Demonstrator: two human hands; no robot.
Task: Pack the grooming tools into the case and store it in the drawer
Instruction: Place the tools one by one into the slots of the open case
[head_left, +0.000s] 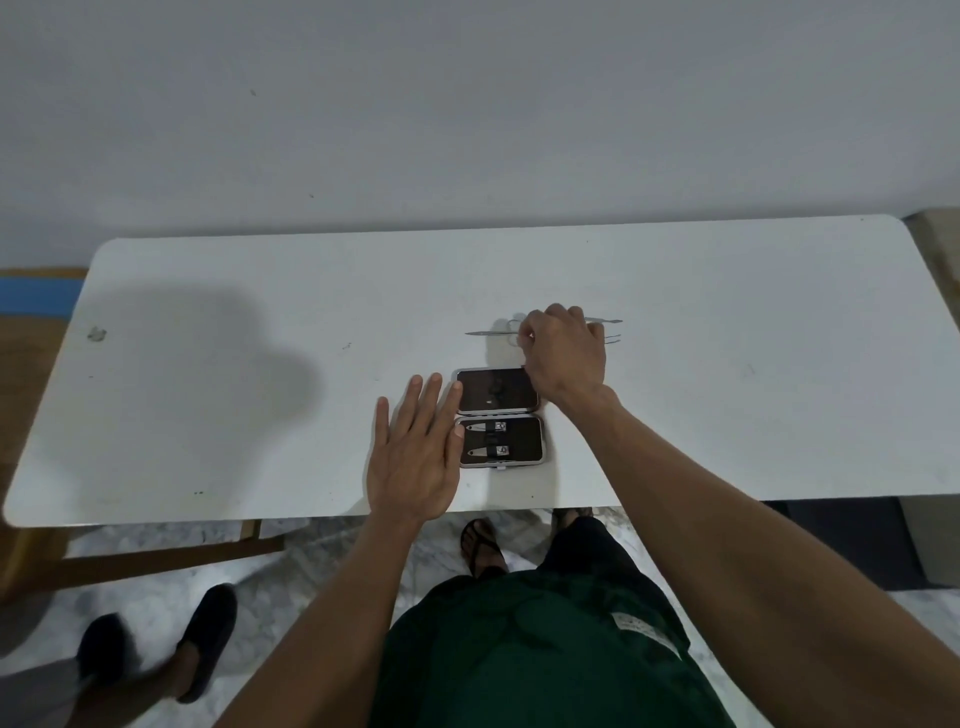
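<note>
On the white table, the left hand lay flat with its fingers spread wide and holding nothing, its fingertips touching the left edge of the open case. The case lay opened flat near the front edge of the table, its far half dark and apparently bare, its near half holding two small metal clippers strapped in side by side. Just right of and beyond the case, the right hand was curled, knuckles up, over a cluster of thin metal grooming tools lying on the table behind the case; its fingers were bent down onto them, though whether they had closed on any one tool could not be told. A slender pointed tool stuck out to the left of that hand, and other tips showed to its right.
</note>
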